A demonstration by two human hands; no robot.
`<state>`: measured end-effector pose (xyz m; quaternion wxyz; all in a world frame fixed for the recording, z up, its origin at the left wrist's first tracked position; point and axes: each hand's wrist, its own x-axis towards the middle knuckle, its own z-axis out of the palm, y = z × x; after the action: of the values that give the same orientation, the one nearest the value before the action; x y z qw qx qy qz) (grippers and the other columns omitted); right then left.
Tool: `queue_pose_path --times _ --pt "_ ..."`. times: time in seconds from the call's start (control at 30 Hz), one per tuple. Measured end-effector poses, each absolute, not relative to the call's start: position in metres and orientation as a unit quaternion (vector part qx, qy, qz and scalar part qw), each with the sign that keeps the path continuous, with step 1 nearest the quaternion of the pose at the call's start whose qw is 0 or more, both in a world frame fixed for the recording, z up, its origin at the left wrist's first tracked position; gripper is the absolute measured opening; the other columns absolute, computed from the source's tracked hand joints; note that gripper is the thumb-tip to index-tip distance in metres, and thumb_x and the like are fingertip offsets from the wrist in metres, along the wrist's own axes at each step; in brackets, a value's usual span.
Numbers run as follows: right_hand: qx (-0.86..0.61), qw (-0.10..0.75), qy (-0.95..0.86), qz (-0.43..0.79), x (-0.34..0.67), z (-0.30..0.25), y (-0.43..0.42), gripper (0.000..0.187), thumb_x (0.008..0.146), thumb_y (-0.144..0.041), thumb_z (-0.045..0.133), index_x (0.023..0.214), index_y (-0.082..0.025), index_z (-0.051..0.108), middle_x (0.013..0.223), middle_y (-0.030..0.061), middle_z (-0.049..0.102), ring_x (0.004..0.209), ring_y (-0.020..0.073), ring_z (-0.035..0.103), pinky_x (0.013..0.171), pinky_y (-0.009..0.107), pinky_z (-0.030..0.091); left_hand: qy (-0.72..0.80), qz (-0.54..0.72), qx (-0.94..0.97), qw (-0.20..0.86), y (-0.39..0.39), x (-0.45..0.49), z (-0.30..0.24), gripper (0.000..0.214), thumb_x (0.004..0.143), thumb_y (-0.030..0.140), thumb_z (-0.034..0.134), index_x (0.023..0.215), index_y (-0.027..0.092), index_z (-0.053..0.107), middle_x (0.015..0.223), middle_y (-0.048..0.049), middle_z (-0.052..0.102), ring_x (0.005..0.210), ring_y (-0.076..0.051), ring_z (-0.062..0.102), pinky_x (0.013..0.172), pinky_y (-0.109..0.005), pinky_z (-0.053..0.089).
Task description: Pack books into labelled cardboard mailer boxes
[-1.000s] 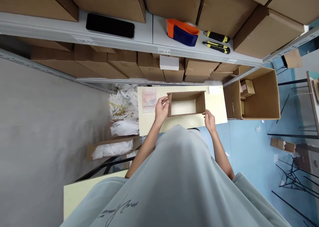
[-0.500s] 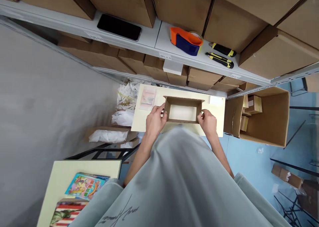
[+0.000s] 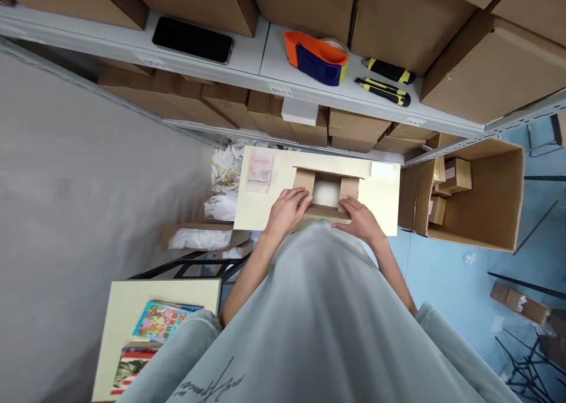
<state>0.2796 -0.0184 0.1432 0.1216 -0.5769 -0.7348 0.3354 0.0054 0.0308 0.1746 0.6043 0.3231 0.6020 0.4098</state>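
Note:
A small brown cardboard box (image 3: 327, 209) stands on the cream tabletop (image 3: 283, 160) in front of me. Its two short end flaps are folded inward, and between them the pale inside shows. On the left flap lies my left hand (image 3: 286, 209), fingers stretched out. My right hand (image 3: 359, 216) rests its fingertips on the right flap, thumb held apart. The long flap at the back stands up. A pink printed sheet (image 3: 260, 171) lies left of the box, and a white label (image 3: 382, 170) lies to its right.
The shelf above holds a phone (image 3: 193, 40), an orange and blue tape dispenser (image 3: 316, 58), box cutters (image 3: 384, 91) and large cartons. At right stands a big open carton (image 3: 490, 214) with small boxes inside. Books (image 3: 163, 320) lie on a side table (image 3: 115, 308) at lower left.
Both short flaps of the box have gone from standing open to folded inward. My hands moved from the box's sides onto these flaps. The view has shifted slightly.

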Motion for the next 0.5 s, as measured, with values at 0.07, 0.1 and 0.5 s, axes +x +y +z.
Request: queue_pose_path --times 0.07,0.1,0.5 --pt "-0.590 0.115 -0.727 0.331 0.286 0.142 -0.014 0.057 0.105 -0.056 0.084 0.149 -0.021 0.075 0.153 0.0196 0.078 0.150 0.0408 0.069 0.124 0.058 0.060 0.614 0.421 0.352 0.568 0.036 0.006 0.169 0.039 0.077 0.012 0.103 0.110 0.023 0.086 0.128 -0.0155 0.080 0.159 -0.042 0.056 0.145 -0.049 0.034" --pt "-0.601 0.117 -0.722 0.322 0.288 0.141 -0.011 0.052 0.108 -0.055 0.080 0.147 -0.020 0.076 0.149 0.0200 0.080 0.144 0.0401 0.073 0.120 0.058 0.061 0.617 0.429 0.385 0.535 0.040 0.007 0.166 0.051 0.075 0.018 0.107 0.120 0.021 0.083 0.138 -0.0178 0.077 0.162 -0.043 0.053 0.144 -0.050 0.035" --pt "-0.710 0.227 -0.654 0.129 0.280 0.126 -0.014 0.044 0.116 -0.045 0.061 0.151 -0.019 0.063 0.167 0.0263 0.056 0.157 0.0402 0.057 0.129 0.065 0.055 0.486 0.269 0.775 0.302 0.068 -0.013 0.105 0.024 0.111 0.047 0.073 0.120 0.026 0.081 0.136 -0.0167 0.075 0.146 -0.039 0.066 0.131 -0.061 0.052"
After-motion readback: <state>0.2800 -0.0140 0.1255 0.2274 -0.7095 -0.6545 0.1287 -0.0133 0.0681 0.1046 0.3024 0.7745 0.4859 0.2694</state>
